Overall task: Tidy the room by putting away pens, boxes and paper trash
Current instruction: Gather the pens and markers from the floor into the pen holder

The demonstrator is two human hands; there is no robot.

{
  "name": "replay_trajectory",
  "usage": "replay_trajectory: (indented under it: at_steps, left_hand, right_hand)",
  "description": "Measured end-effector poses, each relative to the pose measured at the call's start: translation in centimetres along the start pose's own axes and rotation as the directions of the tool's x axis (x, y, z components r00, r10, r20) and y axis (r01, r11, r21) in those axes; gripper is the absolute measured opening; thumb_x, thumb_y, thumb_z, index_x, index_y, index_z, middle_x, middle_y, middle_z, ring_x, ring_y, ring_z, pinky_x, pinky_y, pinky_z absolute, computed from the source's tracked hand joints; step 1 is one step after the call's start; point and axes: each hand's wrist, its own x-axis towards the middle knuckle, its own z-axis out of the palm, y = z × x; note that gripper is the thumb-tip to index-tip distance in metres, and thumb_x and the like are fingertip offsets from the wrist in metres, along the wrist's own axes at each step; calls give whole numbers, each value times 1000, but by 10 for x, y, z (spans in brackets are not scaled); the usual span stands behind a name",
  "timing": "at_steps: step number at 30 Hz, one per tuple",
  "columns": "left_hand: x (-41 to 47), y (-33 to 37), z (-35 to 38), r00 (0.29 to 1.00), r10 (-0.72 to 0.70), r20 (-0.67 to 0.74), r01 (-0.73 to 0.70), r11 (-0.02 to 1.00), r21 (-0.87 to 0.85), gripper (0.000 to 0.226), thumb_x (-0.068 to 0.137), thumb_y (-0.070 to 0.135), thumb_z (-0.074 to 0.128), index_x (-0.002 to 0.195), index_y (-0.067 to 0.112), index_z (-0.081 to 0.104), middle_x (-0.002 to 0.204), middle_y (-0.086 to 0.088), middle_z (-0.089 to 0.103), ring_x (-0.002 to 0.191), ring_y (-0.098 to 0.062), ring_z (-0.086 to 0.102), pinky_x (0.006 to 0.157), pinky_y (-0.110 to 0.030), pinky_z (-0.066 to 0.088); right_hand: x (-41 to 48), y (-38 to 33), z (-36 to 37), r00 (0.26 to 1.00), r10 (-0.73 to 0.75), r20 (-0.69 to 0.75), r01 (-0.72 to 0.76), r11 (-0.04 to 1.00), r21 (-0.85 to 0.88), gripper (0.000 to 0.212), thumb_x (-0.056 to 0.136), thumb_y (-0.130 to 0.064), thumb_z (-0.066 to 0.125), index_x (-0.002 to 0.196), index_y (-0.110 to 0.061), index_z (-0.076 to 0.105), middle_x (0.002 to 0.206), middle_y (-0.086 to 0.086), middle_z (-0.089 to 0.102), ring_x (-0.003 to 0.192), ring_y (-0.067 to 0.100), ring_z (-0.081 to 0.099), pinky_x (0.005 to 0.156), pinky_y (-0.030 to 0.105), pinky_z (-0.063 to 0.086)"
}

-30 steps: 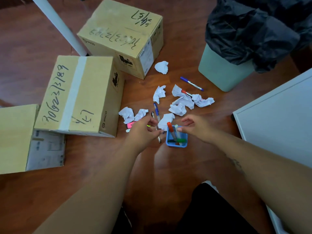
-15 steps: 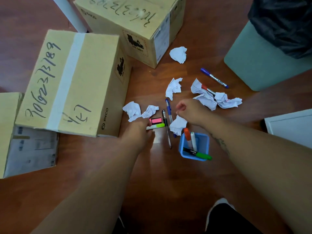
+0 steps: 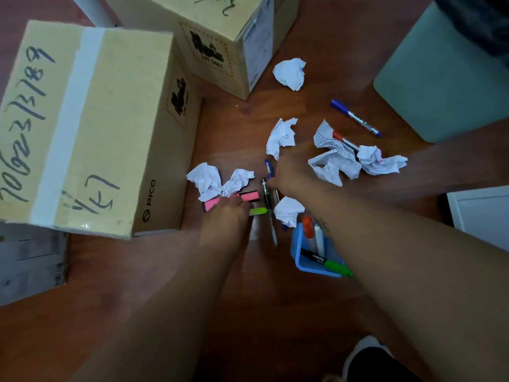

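A reddish-brown wooden floor [image 3: 275, 312] carries everything. On it stand three cardboard boxes: a taped one [image 3: 91, 128], one behind it [image 3: 217, 37] and one at the left edge [image 3: 30, 263]. Crumpled paper balls [image 3: 289, 73] lie scattered among a purple marker [image 3: 355, 118], a pink highlighter [image 3: 248, 196] and a black pen [image 3: 269, 210]. A blue pen holder [image 3: 303, 264] and a pale green bin [image 3: 440, 78] also stand there.

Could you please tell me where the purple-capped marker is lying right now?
The purple-capped marker lies on the wooden floor, upper right of the head view, just left of the pale green bin.
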Motion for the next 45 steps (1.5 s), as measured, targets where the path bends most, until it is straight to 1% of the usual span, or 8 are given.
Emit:
replay_trajectory:
  at_steps: [3, 7, 12, 20, 30, 37, 41, 45]
  left_hand:
    - [-1, 0, 4, 1000, 20, -9, -20, 1000, 2, 19, 61, 6, 82, 77, 10, 71, 76, -8, 64, 73, -33, 65, 44, -32, 45]
    - [-5, -5, -4, 999, -43, 16, 45, 986, -160, 16, 85, 14, 63, 98, 8, 69, 96, -11, 63, 92, -31, 60, 64, -36, 44]
    - [-13, -6, -34, 985, -173, 17, 158, 849, -504, 10, 77, 12, 71, 81, 5, 66, 77, -11, 66, 71, -27, 60, 64, -34, 45]
    - [-26, 28, -105, 975, -214, -63, 110, 707, -699, 9, 82, 5, 71, 82, 10, 64, 71, 10, 59, 64, -3, 57, 63, -15, 47]
    - [-47, 69, -136, 990, -116, -76, 14, 631, -776, 8, 81, 7, 73, 85, 8, 67, 77, -2, 68, 60, -1, 58, 61, -16, 51]
    - [-60, 92, -117, 997, -77, -1, 50, 655, -754, 9, 84, 10, 71, 91, 13, 66, 83, 3, 70, 75, -9, 67, 70, -25, 58]
    - [-61, 95, -103, 997, -77, 24, 70, 668, -741, 21, 83, 19, 76, 101, 14, 66, 93, 2, 69, 85, -12, 67, 72, -26, 59]
    - [-59, 85, -97, 992, -130, 4, 89, 656, -750, 31, 80, 26, 80, 106, 17, 65, 96, 2, 67, 86, -13, 65, 70, -20, 56]
  right_hand:
    - [-1, 0, 7, 999, 36, 22, -36, 999, -10, 32, 80, -15, 74, 106, -6, 59, 98, 12, 55, 95, 30, 61, 69, 30, 42]
    - [-7, -2, -1, 999, 27, 26, -30, 993, 116, 35, 75, -19, 76, 100, -6, 55, 83, 5, 50, 80, 23, 53, 60, 25, 37]
    - [-38, -6, -43, 999, -37, -24, 42, 959, 279, 13, 77, -15, 70, 78, -8, 59, 73, 9, 57, 66, 21, 52, 59, 28, 38]
    - [-114, -1, -114, 960, -61, -273, 194, 849, 492, 13, 80, -17, 71, 86, -8, 64, 72, 0, 61, 62, 11, 51, 60, 26, 41]
    - [-185, 47, -109, 929, 7, -370, 209, 816, 539, 15, 80, -14, 70, 78, -22, 58, 75, -6, 62, 66, 9, 55, 63, 18, 46]
    - [-203, 68, -79, 954, 37, -299, 151, 798, 584, 11, 81, -12, 72, 90, -11, 65, 76, -6, 65, 70, 9, 60, 70, 27, 51]
    - [-207, 81, -66, 970, 28, -241, 110, 835, 539, 19, 82, -18, 74, 98, -14, 65, 88, -3, 66, 76, 7, 58, 61, 13, 45]
    - [-201, 90, -65, 976, 35, -213, 88, 836, 542, 30, 78, -28, 79, 104, -19, 66, 96, -1, 66, 78, 6, 57, 64, 18, 45]
